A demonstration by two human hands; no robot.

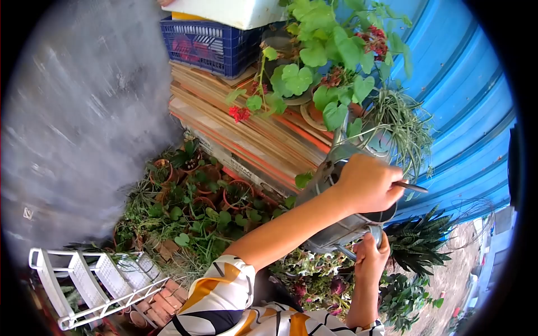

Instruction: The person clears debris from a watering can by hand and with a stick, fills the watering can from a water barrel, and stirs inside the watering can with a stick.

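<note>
A grey metal watering can [330, 232] is tilted in front of me, its spout [340, 127] pointing up toward the potted plants on the stack. My right hand [372, 255] is closed around the can's rear handle [376, 231]. Above the can's mouth, my left hand [370, 182] makes a fist around a thin dark rod [413, 186], whose end sticks out to the right. Whether the rod belongs to the can is hidden by the hand. Close to the spout are a geranium [314, 53] with red flowers and a spider plant [400, 120].
A blue crate [210, 47] with a white box [235, 11] on it sits on stacked boards [241, 120]. Potted plants [207, 196] crowd the ground below. At left are a grey wall [84, 112] and white metal steps [98, 280]; a blue corrugated wall [459, 101] stands right.
</note>
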